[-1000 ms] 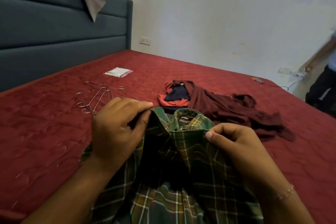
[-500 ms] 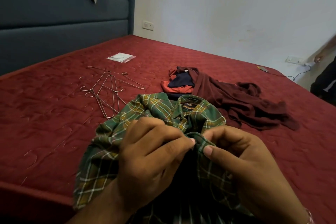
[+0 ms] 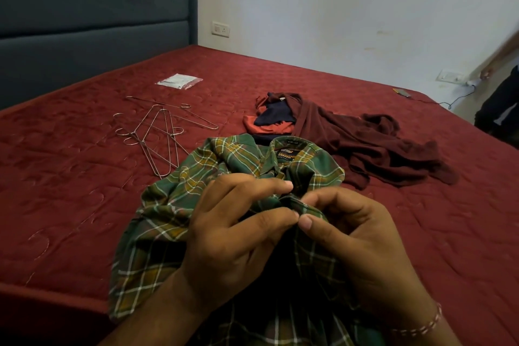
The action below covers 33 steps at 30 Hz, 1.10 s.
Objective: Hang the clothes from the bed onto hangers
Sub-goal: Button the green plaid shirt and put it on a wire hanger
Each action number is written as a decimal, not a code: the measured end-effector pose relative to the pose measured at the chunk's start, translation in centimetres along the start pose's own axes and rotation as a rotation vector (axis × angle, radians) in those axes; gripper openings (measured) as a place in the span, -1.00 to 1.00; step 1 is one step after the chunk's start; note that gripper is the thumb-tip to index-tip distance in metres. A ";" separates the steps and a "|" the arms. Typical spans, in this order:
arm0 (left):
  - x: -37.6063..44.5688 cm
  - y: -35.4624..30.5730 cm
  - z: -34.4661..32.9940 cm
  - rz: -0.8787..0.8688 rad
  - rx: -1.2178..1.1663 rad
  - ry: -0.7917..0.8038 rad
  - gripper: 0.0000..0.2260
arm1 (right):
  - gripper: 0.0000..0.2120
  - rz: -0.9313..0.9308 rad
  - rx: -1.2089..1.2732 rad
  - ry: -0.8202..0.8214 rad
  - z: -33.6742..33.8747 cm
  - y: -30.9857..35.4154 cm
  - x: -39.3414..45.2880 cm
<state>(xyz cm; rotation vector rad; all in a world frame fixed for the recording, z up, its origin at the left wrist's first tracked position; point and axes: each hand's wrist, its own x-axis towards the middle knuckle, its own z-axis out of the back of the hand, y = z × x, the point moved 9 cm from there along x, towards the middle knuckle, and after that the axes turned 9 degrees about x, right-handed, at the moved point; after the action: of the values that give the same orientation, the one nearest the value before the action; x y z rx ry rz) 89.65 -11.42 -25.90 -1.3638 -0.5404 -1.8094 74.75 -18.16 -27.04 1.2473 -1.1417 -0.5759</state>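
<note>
Your left hand (image 3: pixel 236 236) and right hand (image 3: pixel 356 241) meet at the near edge of the bed, fingertips almost touching. Each hand pinches the front placket of the green-and-yellow plaid cotton shirt (image 3: pixel 174 205), thumb against forefinger, fingers curled round the cloth. The shirt lies bunched on the dark red quilted bedspread (image 3: pixel 70 205), collar and label turned up toward the far side, lower part hanging over the near edge under your wrists. A thin beaded bracelet (image 3: pixel 421 326) sits on your right wrist.

Just beyond the shirt's left shoulder, a loose cluster of thin wire hangers (image 3: pixel 160 132) lies flat, hooks pointing various ways. Past the collar, a heap of clothes: a maroon garment (image 3: pixel 373 149) spread toward the right edge, an orange piece (image 3: pixel 264 129) and a navy piece (image 3: pixel 275 116) tucked against it.

Near the headboard side, a small clear plastic packet (image 3: pixel 179 81). At the far right corner, a phone (image 3: pixel 402 92) on a cable. Grey-blue padded headboard (image 3: pixel 84 22) stands at left.
</note>
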 end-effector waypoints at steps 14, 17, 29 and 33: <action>-4.4 4.2 -4.6 0.430 -0.336 0.302 -0.80 | -0.80 0.129 -0.424 0.107 0.7 -3.0 0.2; -4.8 4.5 -4.5 0.467 -0.297 0.272 -0.90 | -0.81 0.227 -0.477 0.093 0.7 -2.9 0.2; -4.6 4.8 -4.2 0.581 -0.148 0.222 -0.94 | -0.94 0.343 -0.432 0.002 0.1 -4.3 -0.3; -4.3 5.9 -4.5 0.478 -0.025 0.459 -0.86 | -0.90 0.206 -0.627 0.055 1.0 -4.6 0.8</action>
<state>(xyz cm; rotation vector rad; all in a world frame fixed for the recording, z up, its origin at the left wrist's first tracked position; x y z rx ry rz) 92.11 -16.82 -32.13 -0.9398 0.0526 -1.6479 75.20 -20.59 -31.13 0.5960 -0.9259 -0.6713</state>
